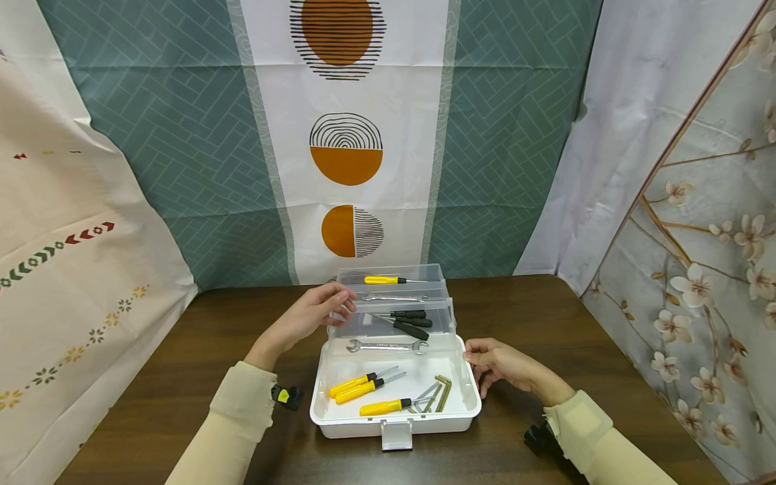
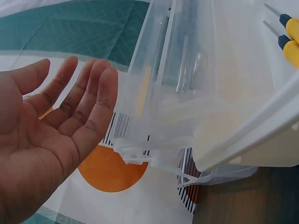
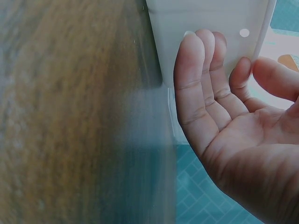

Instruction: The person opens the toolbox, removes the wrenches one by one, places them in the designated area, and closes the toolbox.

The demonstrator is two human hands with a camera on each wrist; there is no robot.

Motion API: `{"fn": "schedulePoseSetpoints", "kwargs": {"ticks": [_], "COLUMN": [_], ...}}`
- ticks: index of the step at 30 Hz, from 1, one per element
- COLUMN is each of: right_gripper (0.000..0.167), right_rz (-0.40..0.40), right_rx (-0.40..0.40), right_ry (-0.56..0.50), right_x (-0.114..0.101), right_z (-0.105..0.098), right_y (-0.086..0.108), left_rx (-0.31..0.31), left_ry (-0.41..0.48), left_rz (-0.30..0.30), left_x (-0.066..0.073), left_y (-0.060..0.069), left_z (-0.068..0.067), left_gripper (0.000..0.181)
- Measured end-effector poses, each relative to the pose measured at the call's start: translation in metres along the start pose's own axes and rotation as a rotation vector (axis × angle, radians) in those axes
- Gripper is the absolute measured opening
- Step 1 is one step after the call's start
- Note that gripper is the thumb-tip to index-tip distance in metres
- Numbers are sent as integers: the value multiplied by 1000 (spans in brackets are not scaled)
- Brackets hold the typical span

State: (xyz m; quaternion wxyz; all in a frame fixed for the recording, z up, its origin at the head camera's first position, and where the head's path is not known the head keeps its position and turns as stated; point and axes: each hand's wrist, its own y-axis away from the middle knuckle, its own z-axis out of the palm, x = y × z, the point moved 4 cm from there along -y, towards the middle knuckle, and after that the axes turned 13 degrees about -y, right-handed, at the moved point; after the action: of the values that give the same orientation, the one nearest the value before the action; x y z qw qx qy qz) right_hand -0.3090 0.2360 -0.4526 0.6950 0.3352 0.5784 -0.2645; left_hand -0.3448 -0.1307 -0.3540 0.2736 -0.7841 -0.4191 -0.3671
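A white toolbox [image 1: 321, 423] stands on the table with its clear tiered trays [image 1: 364, 329] folded out behind. Beside the trays' left end hovers my left hand [image 1: 312, 310]; its fingers are loosely bent and hold nothing. My right hand [image 1: 506, 364] holds the toolbox's right rim between thumb and index finger, the other fingers along the outer wall [image 3: 219, 14]. Yellow-handled screwdrivers [image 1: 358, 391] and hex keys [image 1: 444, 394] lie in the base. An open-end wrench [image 1: 388, 346] lies toward its back. Black-handled screwdrivers [image 1: 411, 329] sit in the lower clear tray.
The upper trays hold another yellow-handled screwdriver [image 1: 382, 279] and a wrench [image 1: 394, 298]. A white latch [image 1: 397, 435] hangs down at the box's front. Patterned cloth [image 1: 503, 168] hangs behind the dark wooden table [image 1: 515, 310], with more cloth on both sides.
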Motion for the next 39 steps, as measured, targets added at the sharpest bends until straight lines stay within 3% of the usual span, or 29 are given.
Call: {"fn": "schedulePoseSetpoints", "kwargs": {"ticks": [12,22,27,35,39], "right_gripper": [19,19,19,19,19], "right_rz": [-5,-1,6,-4,-5], "right_rx": [-2,-5,-3,-3,0], "right_ry": [-3,-2,-1,-1,0], "right_x": [0,0,-1,-1,0], "right_z": [1,2,1,2,1], "right_y": [-1,-1,0,0,0], "left_rx": [-35,-87,-134,-252,-280], "left_ry": [6,-64,-91,-209,-264], "left_rz": [-3,0,32,53,64], "left_x": [5,9,15,20,25], "left_y": [-6,-11,-12,-20,-22], "left_z": [10,21,24,32,35], "left_gripper": [38,36,31,35,33]}}
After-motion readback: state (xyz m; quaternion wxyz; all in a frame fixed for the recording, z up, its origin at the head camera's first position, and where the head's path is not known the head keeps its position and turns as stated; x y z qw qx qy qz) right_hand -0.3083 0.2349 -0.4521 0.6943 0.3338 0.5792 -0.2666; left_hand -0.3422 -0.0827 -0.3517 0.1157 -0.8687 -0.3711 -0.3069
